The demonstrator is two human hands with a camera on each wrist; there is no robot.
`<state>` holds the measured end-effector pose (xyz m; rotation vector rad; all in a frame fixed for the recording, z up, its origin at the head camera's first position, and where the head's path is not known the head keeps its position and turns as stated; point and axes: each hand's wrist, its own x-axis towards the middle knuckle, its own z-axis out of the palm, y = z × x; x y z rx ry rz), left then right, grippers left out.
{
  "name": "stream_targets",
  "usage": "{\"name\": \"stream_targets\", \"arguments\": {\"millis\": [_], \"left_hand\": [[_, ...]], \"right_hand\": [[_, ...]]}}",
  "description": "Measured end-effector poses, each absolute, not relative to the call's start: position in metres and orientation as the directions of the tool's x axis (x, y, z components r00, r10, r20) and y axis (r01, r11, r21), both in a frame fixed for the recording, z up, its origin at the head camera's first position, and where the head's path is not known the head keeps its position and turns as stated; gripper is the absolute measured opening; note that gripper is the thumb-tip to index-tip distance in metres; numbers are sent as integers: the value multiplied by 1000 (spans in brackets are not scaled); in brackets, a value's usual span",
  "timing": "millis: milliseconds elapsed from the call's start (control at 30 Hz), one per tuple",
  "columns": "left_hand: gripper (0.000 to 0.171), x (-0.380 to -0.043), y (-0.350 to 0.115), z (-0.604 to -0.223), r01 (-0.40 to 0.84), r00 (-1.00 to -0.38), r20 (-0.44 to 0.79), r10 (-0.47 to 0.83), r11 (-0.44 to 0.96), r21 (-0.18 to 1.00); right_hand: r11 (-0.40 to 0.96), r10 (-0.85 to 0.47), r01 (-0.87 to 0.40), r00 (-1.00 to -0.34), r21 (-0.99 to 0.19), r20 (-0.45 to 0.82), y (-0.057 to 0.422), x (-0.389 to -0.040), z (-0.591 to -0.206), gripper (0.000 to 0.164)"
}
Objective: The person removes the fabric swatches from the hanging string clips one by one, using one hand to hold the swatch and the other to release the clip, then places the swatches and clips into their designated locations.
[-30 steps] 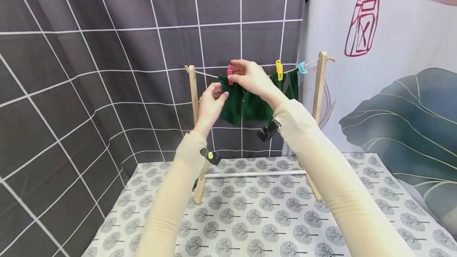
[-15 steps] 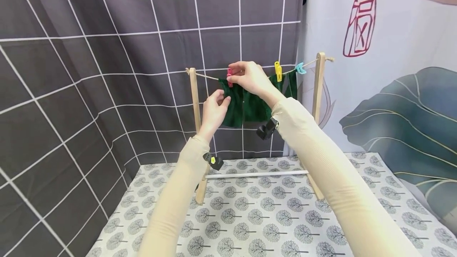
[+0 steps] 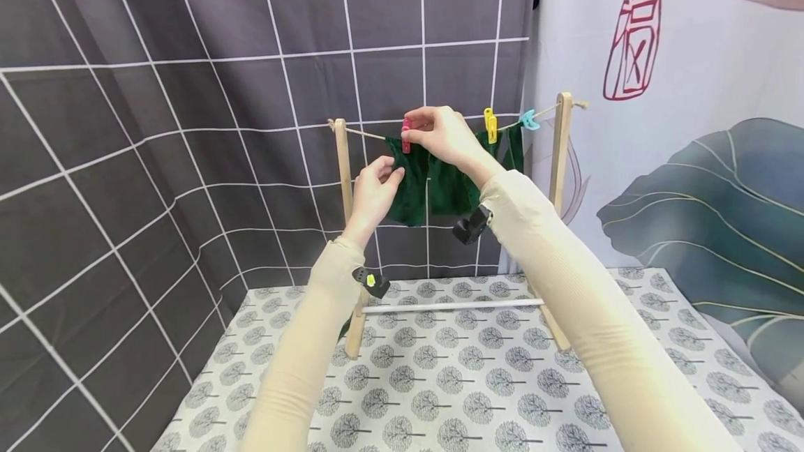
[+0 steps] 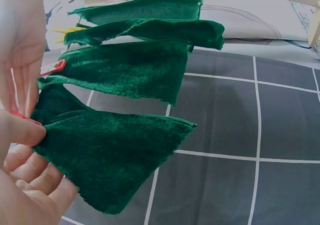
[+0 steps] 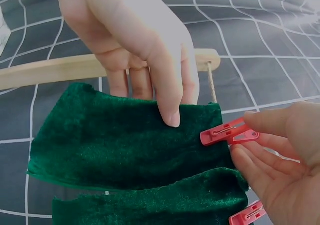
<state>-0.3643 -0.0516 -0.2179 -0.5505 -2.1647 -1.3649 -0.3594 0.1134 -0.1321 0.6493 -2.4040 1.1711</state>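
Green velvety cloth (image 3: 410, 194) hangs from a thin rope between two wooden posts. My right hand (image 3: 447, 134) pinches a red clothespin (image 3: 406, 138) at the cloth's top left. In the right wrist view, this clothespin (image 5: 220, 134) lies over the cloth's edge, its handles between thumb and fingers. My left hand (image 3: 373, 190) holds the cloth's left side lower down, thumb in front and fingers behind, as the right wrist view shows. A second red clothespin (image 5: 247, 215) sits on the neighbouring fold, partly hidden by my right hand.
A yellow clothespin (image 3: 491, 126) and a light blue clip (image 3: 529, 120) sit farther right along the rope. The left post (image 3: 344, 166) and right post (image 3: 561, 152) stand on a tree-patterned tablecloth (image 3: 452, 382), joined low by a white bar (image 3: 449, 306). A grid-patterned curtain hangs behind.
My left hand has come slightly lower and to the right, against the cloth's side. My right hand stays at the red clothespin. The head view has shifted a little.
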Motion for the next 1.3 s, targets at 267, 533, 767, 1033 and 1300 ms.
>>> {"name": "stream_targets", "arguments": {"millis": [267, 533, 767, 1033, 1300], "left_hand": [[18, -367, -54, -219, 582, -789, 613, 52, 383, 717], [17, -368, -56, -218, 580, -786, 617, 35, 384, 718], [20, -368, -58, -215, 586, -784, 620, 35, 371, 720], [22, -368, -62, -214, 567, -797, 603, 28, 377, 732], [20, -368, -66, -219, 567, -805, 593, 19, 319, 759]], "right_hand": [[536, -198, -550, -819, -640, 539, 116, -359, -132, 36], [516, -144, -578, -786, -632, 601, 117, -359, -135, 28], [476, -60, -623, -727, -620, 684, 120, -359, -138, 22], [419, -31, -640, -719, -644, 695, 127, -356, -136, 26], [382, 15, -623, -735, -683, 678, 143, -354, -140, 34]]}}
